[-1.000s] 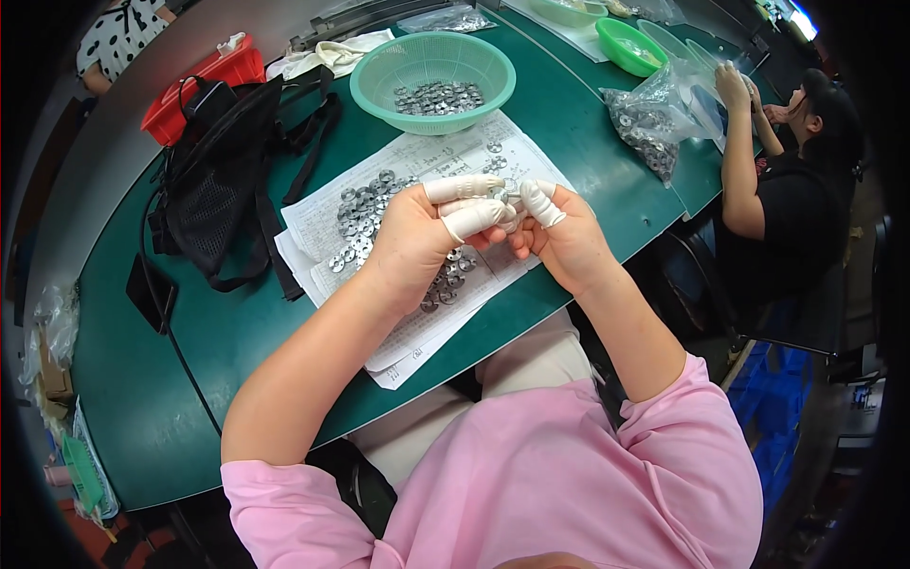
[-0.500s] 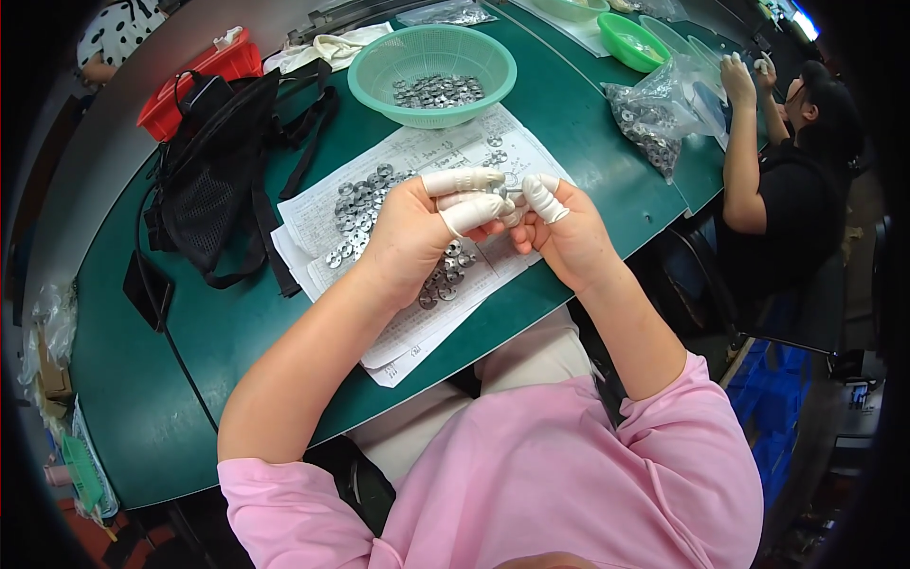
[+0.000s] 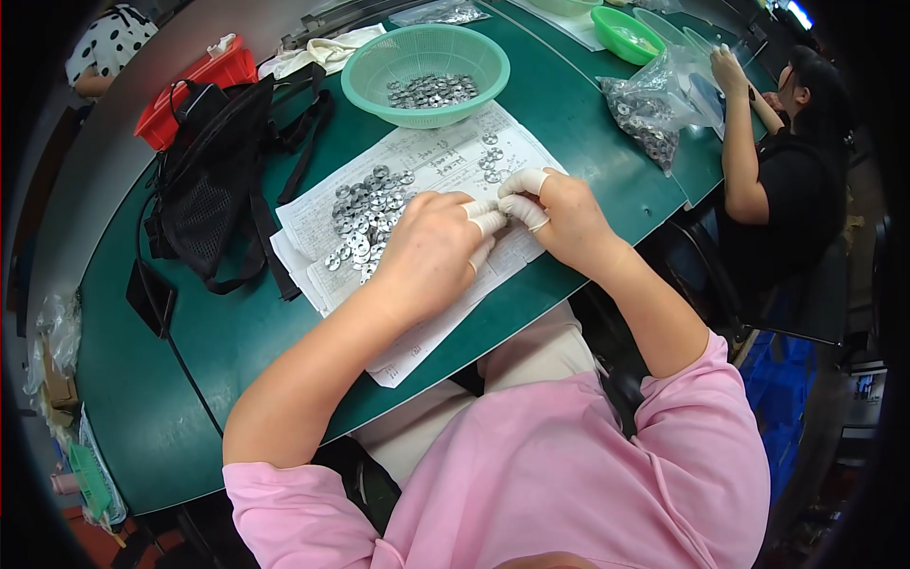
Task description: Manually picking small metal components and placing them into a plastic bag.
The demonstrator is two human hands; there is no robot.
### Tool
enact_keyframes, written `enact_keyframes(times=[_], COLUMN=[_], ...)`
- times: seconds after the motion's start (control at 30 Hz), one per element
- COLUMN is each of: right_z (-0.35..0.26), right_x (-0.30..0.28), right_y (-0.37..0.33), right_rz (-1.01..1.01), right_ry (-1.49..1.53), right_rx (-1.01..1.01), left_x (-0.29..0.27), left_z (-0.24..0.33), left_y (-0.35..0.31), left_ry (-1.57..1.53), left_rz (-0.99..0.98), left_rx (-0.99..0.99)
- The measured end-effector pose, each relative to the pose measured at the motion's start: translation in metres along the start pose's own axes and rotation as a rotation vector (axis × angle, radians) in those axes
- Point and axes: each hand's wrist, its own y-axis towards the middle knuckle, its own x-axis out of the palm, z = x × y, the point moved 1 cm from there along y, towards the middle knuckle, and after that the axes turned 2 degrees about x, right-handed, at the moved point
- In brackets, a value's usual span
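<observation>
White finger cots cover several fingertips of both hands. My left hand point(image 3: 431, 247) is closed, palm down, over the papers point(image 3: 445, 175), its fingertips pinched together. Touching them are the curled fingertips of my right hand point(image 3: 566, 216). Whatever sits between the fingers is hidden. Left of my left hand lies a pile of small round silver metal discs with holes point(image 3: 365, 218). A few more metal discs point(image 3: 491, 163) lie on the papers just beyond my fingers. The near part of the papers is partly covered by my left hand and forearm.
A light green mesh basket point(image 3: 427, 57) with metal parts stands beyond the papers. At left are a black mesh bag with straps point(image 3: 213, 190) and a red bin point(image 3: 204, 85). A clear bag of parts point(image 3: 649, 119) lies at right, near a co-worker point(image 3: 782, 180).
Both hands have turned palm down, and the left hand has moved slightly nearer and right. The small metal piece seen between the fingers is now hidden. The co-worker's hands have shifted.
</observation>
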Motion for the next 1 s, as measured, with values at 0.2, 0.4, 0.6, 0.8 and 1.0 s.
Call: enact_keyframes(times=[0.2,0.4,0.6,0.8,1.0], right_z=[-0.003,0.012,0.010,0.009,0.007], right_x=[0.000,0.004,0.013,0.019,0.016], right_y=[-0.003,-0.008,-0.006,-0.007,-0.010], right_rz=[0.022,0.008,0.045,0.107,0.080], right_ry=[0.015,0.134,0.118,0.149,0.085], right_rx=[-0.023,-0.043,0.004,0.047,-0.080], left_x=[0.010,0.012,0.010,0.013,0.013], left_z=[0.018,0.026,0.031,0.030,0.035], left_y=[0.000,0.000,0.004,0.010,0.012], left_ry=[0.142,0.256,0.275,0.331,0.276], left_rz=[0.027,-0.090,-0.101,-0.003,-0.088], left_rx=[0.042,-0.030,-0.016,0.088,-0.001])
